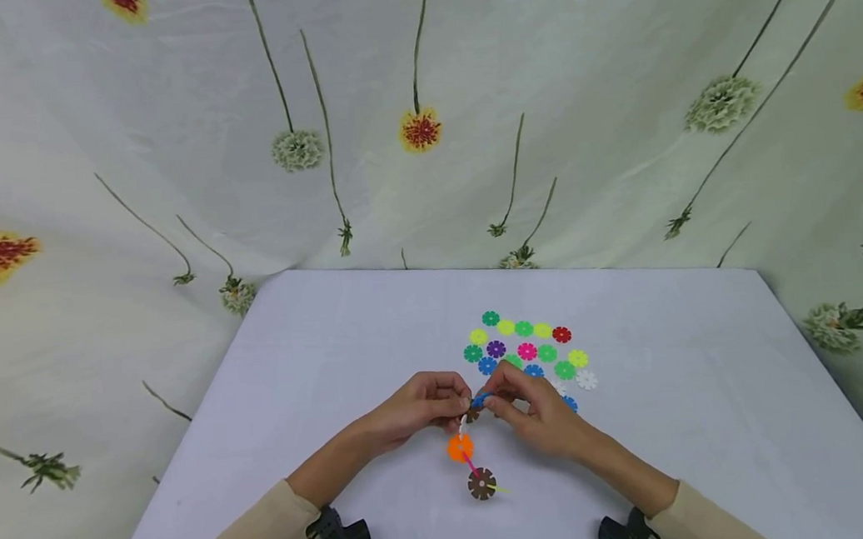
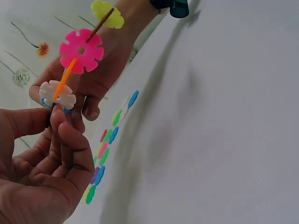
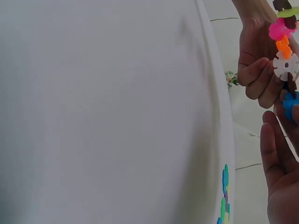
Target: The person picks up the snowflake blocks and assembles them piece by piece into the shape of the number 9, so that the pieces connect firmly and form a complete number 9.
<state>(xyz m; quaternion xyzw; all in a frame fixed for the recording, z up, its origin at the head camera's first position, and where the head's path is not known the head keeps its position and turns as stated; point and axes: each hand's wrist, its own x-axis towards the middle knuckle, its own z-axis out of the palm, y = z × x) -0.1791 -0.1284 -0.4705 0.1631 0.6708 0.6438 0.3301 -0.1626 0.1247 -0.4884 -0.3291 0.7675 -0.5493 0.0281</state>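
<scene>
Both hands meet over the near middle of the table. My left hand pinches a brown notched plastic disc at one end of a chain of interlocking snowflake discs. Between the thumb and fingers of my right hand is a blue notched disc, set against the brown one. From there the chain runs through a white disc, an orange disc, a pink disc, another brown disc and a yellow-green disc. Fingers partly hide the joint between blue and brown.
Loose notched discs in several colours lie in rows beyond the hands, among them a red disc, a purple disc and a white disc. The white table ends at a flower-print cloth. Both wrists wear black cameras.
</scene>
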